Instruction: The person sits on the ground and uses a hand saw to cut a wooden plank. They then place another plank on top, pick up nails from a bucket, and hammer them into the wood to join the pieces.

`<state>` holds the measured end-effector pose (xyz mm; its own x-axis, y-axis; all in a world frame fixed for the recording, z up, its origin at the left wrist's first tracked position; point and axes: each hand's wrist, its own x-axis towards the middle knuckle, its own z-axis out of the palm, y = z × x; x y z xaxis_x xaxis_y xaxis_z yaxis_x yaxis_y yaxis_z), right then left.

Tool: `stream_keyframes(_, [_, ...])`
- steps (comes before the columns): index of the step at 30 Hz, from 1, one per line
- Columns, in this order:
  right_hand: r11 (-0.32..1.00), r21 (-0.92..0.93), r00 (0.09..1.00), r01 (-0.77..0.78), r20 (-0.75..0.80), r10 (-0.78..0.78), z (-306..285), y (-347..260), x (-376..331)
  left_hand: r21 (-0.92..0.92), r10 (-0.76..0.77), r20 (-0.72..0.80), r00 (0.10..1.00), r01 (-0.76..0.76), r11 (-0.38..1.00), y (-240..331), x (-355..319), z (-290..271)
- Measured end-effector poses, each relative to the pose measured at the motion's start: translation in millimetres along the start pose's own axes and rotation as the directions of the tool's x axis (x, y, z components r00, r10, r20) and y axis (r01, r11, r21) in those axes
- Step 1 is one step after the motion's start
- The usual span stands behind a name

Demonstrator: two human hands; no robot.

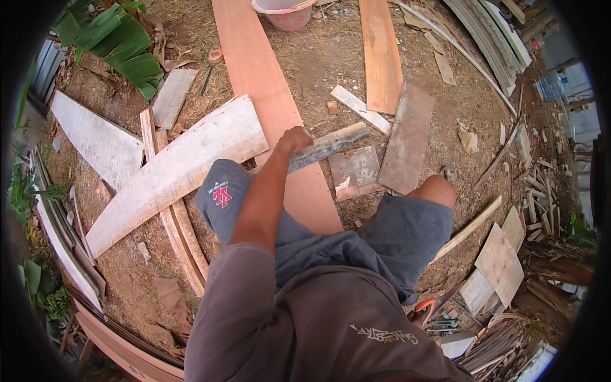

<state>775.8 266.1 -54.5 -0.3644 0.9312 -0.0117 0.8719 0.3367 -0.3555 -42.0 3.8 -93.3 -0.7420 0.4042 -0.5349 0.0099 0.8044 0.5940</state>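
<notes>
- Your left hand [294,139] is closed around the near end of a short weathered wood piece [328,146], fingers wrapped over it in a full grip, arm stretched out in front of you.
- Your right hand does not show; it is hidden somewhere behind your body, so I cannot tell what it is doing.
- The wood piece lies across the long reddish plank [267,95], running from your fist out to the right, its far end over the bare ground near a small grey board [354,170].
- It looks grey, rough and split along the grain, with a ragged far end: old stock, likely splintery, so keep your grip firm.
- My reading is that you are at the picking-up or positioning step: the piece is gripped but seems to rest on the plank.
- The next move calls for a steady lift or slide from that one end, and the free end will want to swing or drag.
- Just left of your hand, the wide whitish curved board [172,172] crosses over thin curved strips [181,235].
- Further out, a pink basin [284,13] sits at the top edge, with offcuts scattered on the sawdust-covered ground [318,57].
</notes>
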Motion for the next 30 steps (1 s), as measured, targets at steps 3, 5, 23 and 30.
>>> stream_keyframes(3, [0.902,-0.407,0.929,-0.143,-0.370,-0.020,-77.7,-49.6,70.9,-0.091,-0.016,-0.006,1.000,0.015,0.996,-3.0,0.9,23.6])
stream_keyframes(5, [0.929,0.326,0.837,0.172,-0.546,0.037,-124.0,-110.1,114.9,-0.111,-0.064,-0.051,0.997,0.058,0.992,-2.8,0.6,28.7])
stream_keyframes(23, [0.684,0.718,0.821,0.131,0.308,-0.481,-9.5,-487.2,55.9,-0.167,-0.059,-0.050,0.997,0.050,0.985,13.9,-38.9,15.3])
stream_keyframes(30, [0.696,0.718,0.772,-0.008,0.447,-0.452,3.1,-481.9,51.5,-0.253,-0.062,-0.016,0.998,0.056,0.966,13.9,-38.5,15.1])
